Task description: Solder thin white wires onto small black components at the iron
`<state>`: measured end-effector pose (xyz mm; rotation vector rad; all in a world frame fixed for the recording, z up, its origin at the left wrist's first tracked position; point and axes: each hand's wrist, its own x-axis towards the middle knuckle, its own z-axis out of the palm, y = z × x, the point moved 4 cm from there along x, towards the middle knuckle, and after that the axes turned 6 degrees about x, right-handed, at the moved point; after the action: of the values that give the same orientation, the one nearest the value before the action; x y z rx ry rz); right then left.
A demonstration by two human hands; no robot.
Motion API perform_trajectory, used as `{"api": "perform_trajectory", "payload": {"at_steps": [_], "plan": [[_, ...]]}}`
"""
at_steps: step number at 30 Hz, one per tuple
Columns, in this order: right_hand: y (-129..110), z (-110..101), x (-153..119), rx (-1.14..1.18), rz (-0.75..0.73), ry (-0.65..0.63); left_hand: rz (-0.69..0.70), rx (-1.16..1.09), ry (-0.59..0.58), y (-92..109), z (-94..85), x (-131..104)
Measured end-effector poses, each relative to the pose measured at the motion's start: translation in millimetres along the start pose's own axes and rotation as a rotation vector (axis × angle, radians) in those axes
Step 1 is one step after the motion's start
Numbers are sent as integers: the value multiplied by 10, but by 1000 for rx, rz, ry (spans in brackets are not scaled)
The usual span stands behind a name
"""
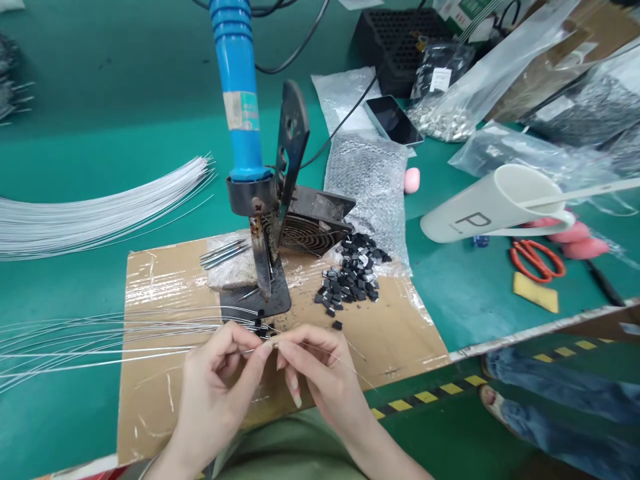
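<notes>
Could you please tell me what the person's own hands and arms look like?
The left hand and right hand are bare, with no gloves or rings visible. No sleeves cover the visible forearms; green clothing shows between them.

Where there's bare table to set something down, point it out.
Bare green tabletop lies between the mug, yellow sponge and cardboard; another patch lies behind the white wire bundle, left of the blue-handled tool. It's crowded around that tool, black pieces, left hand and right hand, and at the back right among plastic bags.
</notes>
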<state>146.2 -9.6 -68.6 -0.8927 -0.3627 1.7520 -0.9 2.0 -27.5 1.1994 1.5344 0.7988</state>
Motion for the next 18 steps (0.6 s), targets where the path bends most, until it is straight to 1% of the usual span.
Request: {"api": "perform_trajectory", "payload": {"at_steps": [5,13,18], "plan": [[21,12,-7,19,-5,10,37,42,58,-25,9,-30],[5,31,-8,43,-8,-1,59,57,61,-63,13,-45],[33,55,-7,91,5,33,65,31,82,-68,28,-52]]}}
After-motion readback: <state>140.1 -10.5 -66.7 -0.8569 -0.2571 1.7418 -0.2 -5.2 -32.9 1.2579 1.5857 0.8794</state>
